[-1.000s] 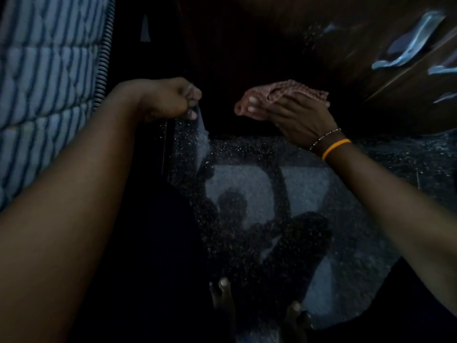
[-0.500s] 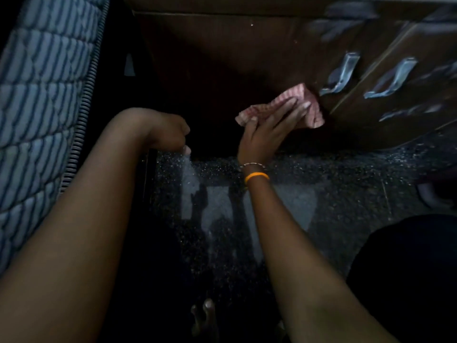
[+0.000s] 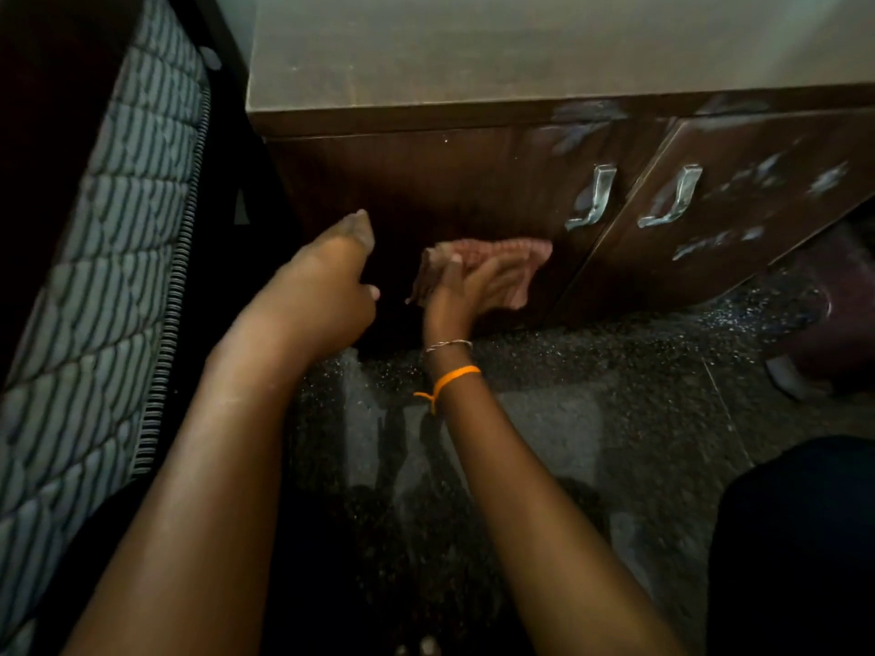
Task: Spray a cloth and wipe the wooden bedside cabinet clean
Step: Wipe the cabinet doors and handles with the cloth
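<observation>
The dark wooden bedside cabinet (image 3: pixel 473 182) stands ahead, its two doors smeared with pale streaks, each with a metal handle. My right hand (image 3: pixel 473 288) lies flat on a pink cloth (image 3: pixel 516 258) and presses it against the lower part of the left door, fingers stretched to the right. My left hand (image 3: pixel 331 286) hovers just left of it, close to the door, fingers curled and thumb raised. It seems to grip a dark spray bottle that is almost lost in shadow.
A striped quilted mattress (image 3: pixel 94 277) on a dark bed frame runs along the left. The speckled stone floor (image 3: pixel 615 395) lies below the cabinet. A dark rounded object (image 3: pixel 814 333) sits on the floor at the right.
My right hand has brought the cloth from mid-air onto the cabinet door and slid it lower. My left hand has moved up and nearer the door. The view has tilted up.
</observation>
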`<state>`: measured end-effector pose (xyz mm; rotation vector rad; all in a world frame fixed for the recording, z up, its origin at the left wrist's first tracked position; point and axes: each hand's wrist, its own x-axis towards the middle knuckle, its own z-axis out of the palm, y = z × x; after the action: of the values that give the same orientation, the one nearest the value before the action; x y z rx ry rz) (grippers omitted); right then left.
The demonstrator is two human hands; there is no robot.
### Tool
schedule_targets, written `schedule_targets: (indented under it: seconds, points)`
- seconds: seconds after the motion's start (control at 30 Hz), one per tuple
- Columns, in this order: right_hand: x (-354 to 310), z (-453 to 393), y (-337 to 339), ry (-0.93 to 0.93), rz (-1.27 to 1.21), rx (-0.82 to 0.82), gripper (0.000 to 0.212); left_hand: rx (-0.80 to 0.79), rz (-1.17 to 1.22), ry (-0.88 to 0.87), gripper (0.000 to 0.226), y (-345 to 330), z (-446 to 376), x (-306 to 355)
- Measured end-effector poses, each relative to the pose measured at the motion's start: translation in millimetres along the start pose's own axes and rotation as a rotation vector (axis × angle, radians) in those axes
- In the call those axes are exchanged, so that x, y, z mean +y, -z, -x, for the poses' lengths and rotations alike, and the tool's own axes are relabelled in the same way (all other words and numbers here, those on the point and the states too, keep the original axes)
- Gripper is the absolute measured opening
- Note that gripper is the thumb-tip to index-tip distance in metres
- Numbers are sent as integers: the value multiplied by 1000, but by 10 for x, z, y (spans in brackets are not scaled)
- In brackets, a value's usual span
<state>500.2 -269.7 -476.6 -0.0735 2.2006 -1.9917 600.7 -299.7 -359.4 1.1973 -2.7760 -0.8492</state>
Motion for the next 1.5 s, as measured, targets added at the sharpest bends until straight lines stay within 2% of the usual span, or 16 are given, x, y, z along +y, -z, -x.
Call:
schedule_targets:
  seconds: [0.07,0.2,0.27,0.37,0.43,0.53,0.63,0.83,0.93,1.0,1.07,1.17,1.27,1.33,1.43,1.5]
  points:
    - [-88,161,-96,385,217,12,79,123,16,62,60,29,20,-40]
    - [-72,105,-58,994,825,49,68,262,63,198,54,36,16,-107]
    - [-123,-75,78,1206,901,4,61,292,115,221,54,57,7,-119]
    - [-179,-390,307,1375,943,61,56,334,141,192,52,85,14,-57]
    - [-178,-567,397,1349,940,123,55,368,115,123,46,71,28,8]
    - [-216,-548,366,1013,761,308,46,434,91,54,43,18,46,140]
    - [-351,-316,179,750,641,331,56,515,69,-18,49,-27,56,286]
    - [-251,-455,413,1127,966,134,64,567,51,-245,49,-178,13,395]
    - [-359,-518,510,928,820,225,70,556,34,-348,50,-238,-10,466]
    - [-523,-526,496,688,554,288,73,556,18,-365,54,-270,-26,507]
    - [-666,-522,432,582,309,344,69,565,-2,-368,56,-283,-37,519]
    - [-723,-498,297,681,146,429,44,576,-30,-401,56,-274,-72,566]
    - [-539,-489,292,977,398,461,24,590,-45,-437,56,-300,-91,623]
    - [-505,-617,406,1066,446,433,23,594,-64,-441,59,-335,-98,638]
    - [-638,-796,645,837,181,481,25,567,-110,-466,61,-421,-104,657]
    - [-700,-817,755,675,84,439,31,533,-126,-490,60,-489,-97,682]
